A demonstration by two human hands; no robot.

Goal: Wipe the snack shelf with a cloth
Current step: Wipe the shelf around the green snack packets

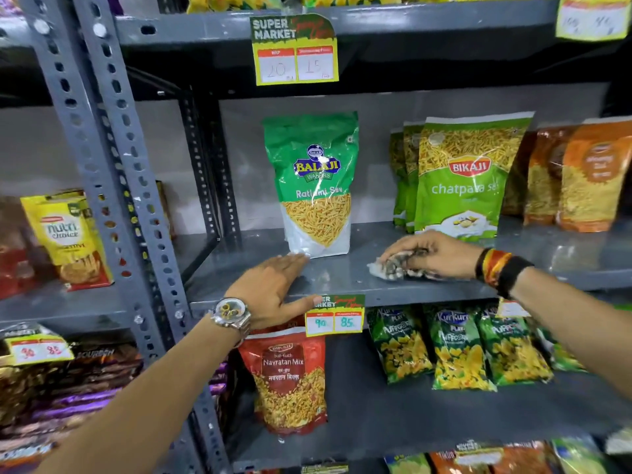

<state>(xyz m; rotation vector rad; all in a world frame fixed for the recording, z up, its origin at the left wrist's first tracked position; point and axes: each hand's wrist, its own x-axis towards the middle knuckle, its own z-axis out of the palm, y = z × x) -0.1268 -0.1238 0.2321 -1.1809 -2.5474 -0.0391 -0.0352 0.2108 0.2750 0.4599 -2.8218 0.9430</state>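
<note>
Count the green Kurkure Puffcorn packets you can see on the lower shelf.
3 clearly: left, middle, right, side by side under the cloth; more may be hidden further right.

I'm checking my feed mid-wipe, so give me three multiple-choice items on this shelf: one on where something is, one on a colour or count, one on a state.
1. Where is the cloth?
A. On the shelf under the right hand
B. On the shelf below
C. Draped over the left wrist

2. What colour is the top of the packet standing beside the left hand?
A. Red
B. Green
C. Purple

3. How is the left hand?
A. Gripping a packet
B. Clenched in a fist
C. Open and flat on the shelf

Answers: 1 A, the right hand presses the crumpled cloth onto the shelf. 2 B, its upper half is green. 3 C, its fingers lie spread, holding nothing.
</note>
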